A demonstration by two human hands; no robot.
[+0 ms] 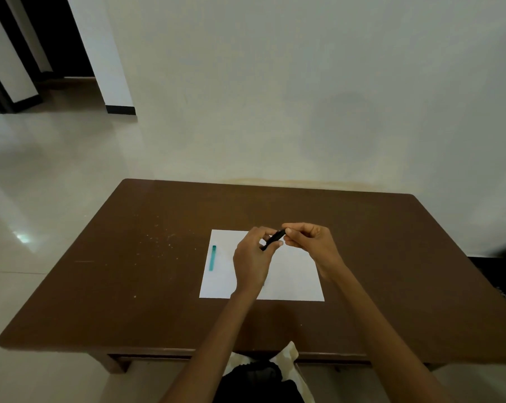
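Observation:
A short black marker-like stick (pixel 275 238) is held above a white sheet of paper (pixel 292 277) in the middle of the brown table (pixel 147 286). My left hand (pixel 253 258) grips its lower end with curled fingers. My right hand (pixel 311 242) pinches its upper end between thumb and fingertips. A small teal bar (pixel 213 258) lies on the left part of the sheet, apart from both hands.
The table's far edge meets a plain wall (pixel 304 97). Pale crumbs (pixel 158 239) are scattered on the table's left part. Tiled floor (pixel 36 199) lies to the left, with a doorway (pixel 57 48) beyond. A dark object (pixel 504 274) sits off the right edge.

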